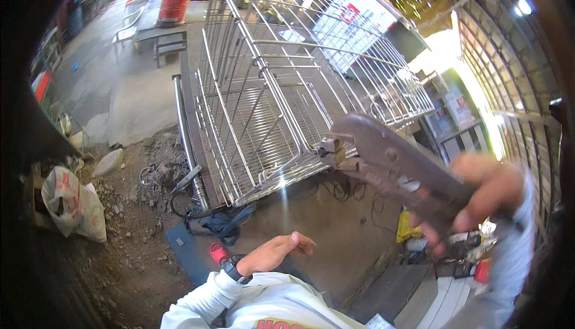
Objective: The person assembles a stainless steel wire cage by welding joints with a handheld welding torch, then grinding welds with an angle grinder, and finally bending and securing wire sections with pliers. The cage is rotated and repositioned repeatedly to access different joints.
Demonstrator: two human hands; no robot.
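My right hand [488, 188] is closed around the rear of a large, worn, dark brown plier-like tool [401, 164]; its exact kind is not plain. The hand is partly smeared by motion. The tool's jaws reach the lower front corner of a shiny wire cage [263, 95], and whether they grip a wire I cannot tell. Low in front of my body, my left hand [275, 254] hangs apart from everything, fingers stretched out and holding nothing. A dark watch [235, 269] is on that wrist.
The cage rests on a dark-edged table with a metal tube [188, 143] along its left side. Below lie a blue board [185, 251], a red-topped object [218, 252] and cables. A white bag [73, 203] sits left on rubble; a barred wall [509, 71] stands right.
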